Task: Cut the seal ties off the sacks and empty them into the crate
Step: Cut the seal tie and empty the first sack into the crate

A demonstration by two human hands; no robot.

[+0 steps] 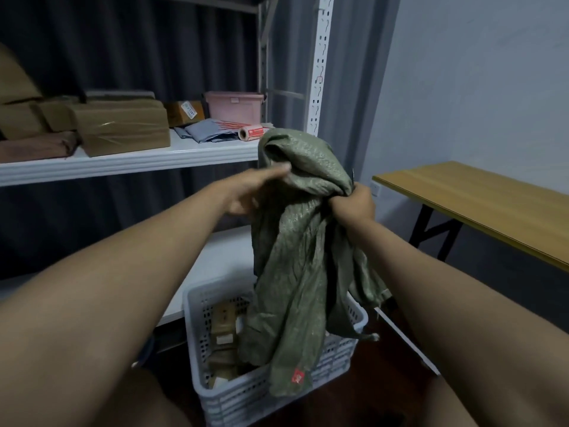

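Note:
A limp green woven sack point(295, 272) with a small red label near its lower end hangs over a white perforated plastic crate point(264, 396) on the floor. My right hand point(354, 203) grips a bunched fold of the sack at chest height. My left hand point(255, 188) is on the sack's upper left side with fingers stretched out against the cloth. The sack's lower end drapes into the crate. Brown taped parcels point(223, 331) lie inside the crate, partly hidden by the sack.
A white metal shelf point(129, 163) on the left carries brown parcels, a pink bin point(235, 107), grey mailer bags and a label roll. A lower shelf sits behind the crate. A wooden folding table point(480, 204) stands at the right by the wall.

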